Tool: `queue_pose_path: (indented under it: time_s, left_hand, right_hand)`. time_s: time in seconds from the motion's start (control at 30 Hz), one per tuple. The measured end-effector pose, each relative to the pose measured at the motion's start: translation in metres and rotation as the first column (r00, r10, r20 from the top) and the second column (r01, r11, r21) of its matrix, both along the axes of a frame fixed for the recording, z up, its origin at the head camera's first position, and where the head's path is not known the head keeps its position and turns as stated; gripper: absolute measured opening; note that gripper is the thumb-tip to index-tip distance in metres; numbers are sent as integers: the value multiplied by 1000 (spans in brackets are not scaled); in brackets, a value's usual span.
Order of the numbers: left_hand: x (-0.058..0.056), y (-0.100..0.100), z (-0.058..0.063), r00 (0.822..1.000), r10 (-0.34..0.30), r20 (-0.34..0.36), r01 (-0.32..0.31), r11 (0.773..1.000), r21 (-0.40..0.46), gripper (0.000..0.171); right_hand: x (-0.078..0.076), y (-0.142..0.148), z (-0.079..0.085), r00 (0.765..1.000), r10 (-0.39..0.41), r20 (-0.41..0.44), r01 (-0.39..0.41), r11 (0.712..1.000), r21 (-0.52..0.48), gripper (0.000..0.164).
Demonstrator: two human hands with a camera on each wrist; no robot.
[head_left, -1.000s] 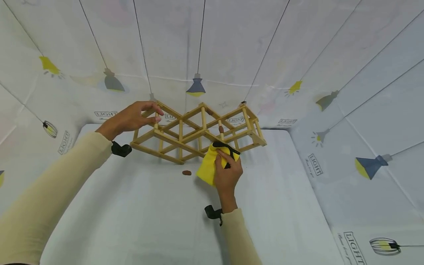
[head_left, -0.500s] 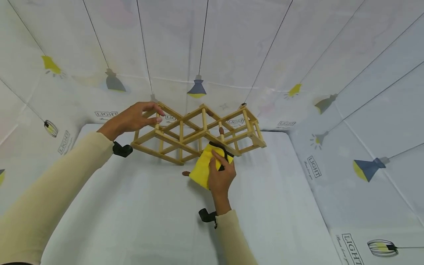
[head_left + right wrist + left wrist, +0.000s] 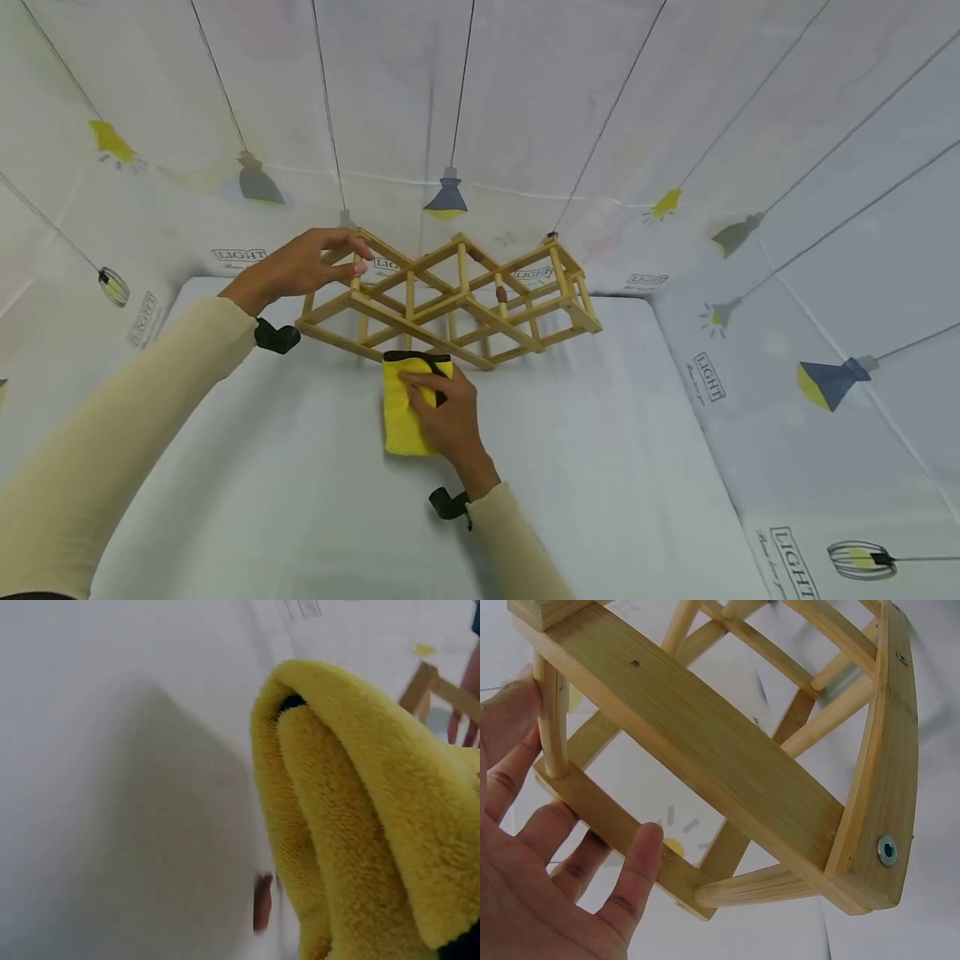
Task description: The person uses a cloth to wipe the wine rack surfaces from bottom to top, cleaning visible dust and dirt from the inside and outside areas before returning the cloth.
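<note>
A wooden lattice rack (image 3: 420,330) of crossed slats and round dowels stands at the far end of the white table. My left hand (image 3: 296,265) holds its upper left end, thumb and fingers around an upright dowel; in the left wrist view the fingers (image 3: 641,862) lie along a slat. In my right hand (image 3: 452,419) is a folded, fluffy yellow cloth (image 3: 401,421) with black edging, pinched between thumb and fingers. The cloth's top edge overlaps the rack's lower front slat in the head view. Folded layers of the cloth (image 3: 337,817) fill much of the right wrist view.
The table (image 3: 600,467) spreads out in front of the rack. A brown oval piece (image 3: 501,294) sits on one dowel. A small reddish-brown piece (image 3: 262,904) shows beside the cloth in the right wrist view. Sheets printed with hanging lamps (image 3: 446,196) surround the table.
My right hand has moved left along the rack's front with the yellow cloth, which now hides the brown piece seen on the table earlier. The left hand and rack stay put.
</note>
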State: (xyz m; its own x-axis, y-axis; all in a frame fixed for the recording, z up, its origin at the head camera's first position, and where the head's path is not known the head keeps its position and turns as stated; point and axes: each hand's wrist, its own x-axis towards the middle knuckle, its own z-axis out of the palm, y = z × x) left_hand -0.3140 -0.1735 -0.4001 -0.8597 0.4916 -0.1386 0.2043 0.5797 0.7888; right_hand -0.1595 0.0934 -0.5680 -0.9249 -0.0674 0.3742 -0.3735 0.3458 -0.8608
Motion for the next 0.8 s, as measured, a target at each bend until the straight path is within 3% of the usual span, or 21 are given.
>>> queue_pose_path:
  time_s: [0.2,0.37,0.47,0.53,0.63,0.7,0.8]
  left_hand:
    - [0,1,2,1000,9,-1,-9,1000,-6,36]
    - [2,1,0,1000,18,-7,-18,1000,0,35]
    - [3,2,-2,1000,16,-7,-16,1000,4,33]
    - [2,3,-2,1000,13,-9,-13,1000,3,34]
    - [2,3,-1,1000,7,-15,-7,1000,-1,33]
    - [1,2,-1,1000,5,-19,-5,1000,-6,34]
    - [2,-1,-1,1000,12,-19,-13,1000,-10,34]
  right_hand:
    - [-3,-45,6,994,57,94,-71,986,148,25]
    - [-14,-68,6,987,-30,155,-13,963,270,26]
    - [-20,-65,-5,962,-131,240,58,955,290,25]
    - [-23,-58,-12,933,-194,303,99,948,303,23]
    - [-23,-49,-16,905,-236,355,122,941,315,22]
    - [-21,-48,-14,907,-231,352,111,938,330,22]
    - [-20,-52,-6,940,-119,321,20,954,298,24]
